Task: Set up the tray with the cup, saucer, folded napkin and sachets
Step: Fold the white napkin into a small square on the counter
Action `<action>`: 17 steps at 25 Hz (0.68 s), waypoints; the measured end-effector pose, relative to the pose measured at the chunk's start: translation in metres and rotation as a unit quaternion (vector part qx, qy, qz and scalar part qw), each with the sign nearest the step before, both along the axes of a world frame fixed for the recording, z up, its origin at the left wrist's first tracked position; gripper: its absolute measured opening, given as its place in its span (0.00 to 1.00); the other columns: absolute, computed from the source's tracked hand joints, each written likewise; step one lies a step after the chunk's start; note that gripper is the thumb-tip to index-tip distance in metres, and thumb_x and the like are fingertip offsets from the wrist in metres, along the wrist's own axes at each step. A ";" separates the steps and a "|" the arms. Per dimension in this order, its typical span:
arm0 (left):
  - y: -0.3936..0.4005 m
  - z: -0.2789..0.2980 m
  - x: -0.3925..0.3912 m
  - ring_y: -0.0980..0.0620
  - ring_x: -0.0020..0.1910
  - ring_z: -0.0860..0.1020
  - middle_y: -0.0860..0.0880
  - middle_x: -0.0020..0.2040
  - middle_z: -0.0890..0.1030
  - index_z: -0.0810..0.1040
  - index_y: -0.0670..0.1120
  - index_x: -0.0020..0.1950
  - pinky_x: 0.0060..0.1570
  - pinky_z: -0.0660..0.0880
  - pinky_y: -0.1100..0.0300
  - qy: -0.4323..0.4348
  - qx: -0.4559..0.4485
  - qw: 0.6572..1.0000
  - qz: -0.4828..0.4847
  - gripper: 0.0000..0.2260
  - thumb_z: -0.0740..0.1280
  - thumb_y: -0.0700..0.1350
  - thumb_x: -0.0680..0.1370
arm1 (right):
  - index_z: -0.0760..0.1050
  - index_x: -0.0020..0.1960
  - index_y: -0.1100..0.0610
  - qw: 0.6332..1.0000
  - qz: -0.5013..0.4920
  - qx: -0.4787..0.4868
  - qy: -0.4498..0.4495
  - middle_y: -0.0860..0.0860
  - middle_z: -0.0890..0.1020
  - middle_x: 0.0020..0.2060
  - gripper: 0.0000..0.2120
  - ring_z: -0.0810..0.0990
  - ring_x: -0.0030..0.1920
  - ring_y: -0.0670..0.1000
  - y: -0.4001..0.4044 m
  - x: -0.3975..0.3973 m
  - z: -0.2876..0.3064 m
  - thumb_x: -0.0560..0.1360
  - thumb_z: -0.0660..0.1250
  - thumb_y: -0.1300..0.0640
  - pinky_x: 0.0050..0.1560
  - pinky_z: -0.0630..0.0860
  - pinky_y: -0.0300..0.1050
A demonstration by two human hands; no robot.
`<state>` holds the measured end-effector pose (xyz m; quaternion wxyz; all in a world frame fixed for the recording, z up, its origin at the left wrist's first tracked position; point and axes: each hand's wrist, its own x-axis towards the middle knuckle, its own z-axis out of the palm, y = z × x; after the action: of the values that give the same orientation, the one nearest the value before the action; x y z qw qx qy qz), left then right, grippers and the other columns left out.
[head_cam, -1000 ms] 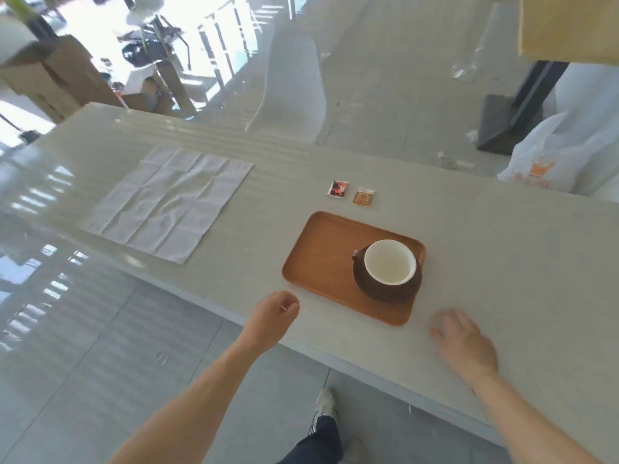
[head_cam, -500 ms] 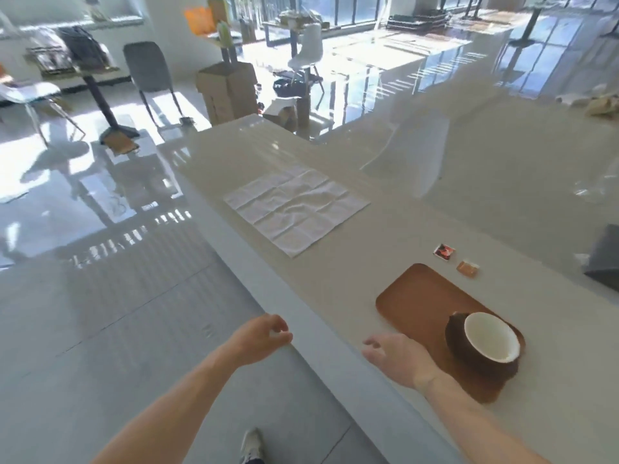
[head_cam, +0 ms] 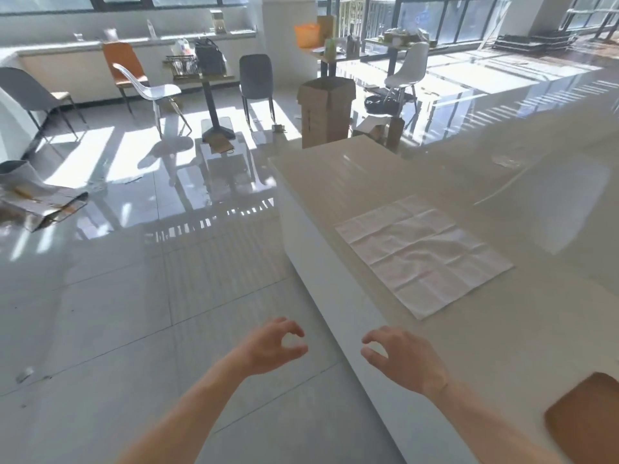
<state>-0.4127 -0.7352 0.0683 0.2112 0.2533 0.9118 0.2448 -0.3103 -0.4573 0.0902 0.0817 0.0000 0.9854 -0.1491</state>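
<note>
Bare hands at the near edge of a long pale counter in a sunlit room.

The left hand hangs over the grey tiled floor, thumb and forefinger curled close, pinching nothing; the right hand hovers above the counter edge, fingers loosely curled and parted, empty. Beyond the right hand lies the unfolded white napkin, flat and creased. To that hand's right, a corner of the brown tray shows at the picture's edge. Far ahead stand a cardboard box, chairs and small tables before tall windows.
</note>
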 end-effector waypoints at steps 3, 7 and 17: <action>-0.011 0.013 -0.042 0.52 0.62 0.72 0.55 0.59 0.76 0.76 0.57 0.60 0.64 0.67 0.51 0.020 0.008 1.000 -0.016 0.19 0.63 0.64 0.73 | 0.75 0.60 0.43 0.999 -0.003 -0.003 0.036 0.40 0.79 0.59 0.18 0.75 0.61 0.45 -0.004 -0.036 0.007 0.77 0.56 0.38 0.61 0.72 0.46; 0.002 0.019 -0.105 0.55 0.62 0.73 0.58 0.60 0.75 0.75 0.59 0.60 0.65 0.67 0.52 0.043 0.021 0.998 -0.047 0.24 0.58 0.69 0.70 | 0.75 0.59 0.43 0.998 -0.019 0.008 0.056 0.39 0.80 0.59 0.17 0.76 0.60 0.45 0.008 -0.081 0.006 0.77 0.57 0.38 0.60 0.72 0.46; 0.139 0.004 -0.255 0.56 0.61 0.73 0.61 0.59 0.74 0.75 0.61 0.59 0.65 0.68 0.52 -0.003 -0.007 0.989 -0.146 0.23 0.59 0.69 0.69 | 0.75 0.60 0.43 0.989 -0.146 -0.003 0.029 0.41 0.80 0.58 0.18 0.76 0.59 0.47 0.117 -0.180 -0.017 0.77 0.57 0.37 0.52 0.70 0.45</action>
<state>-0.6674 -0.5961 0.0726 0.2494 0.3819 0.8658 0.2060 -0.4899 -0.3408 0.0730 0.0304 0.1390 0.9764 -0.1622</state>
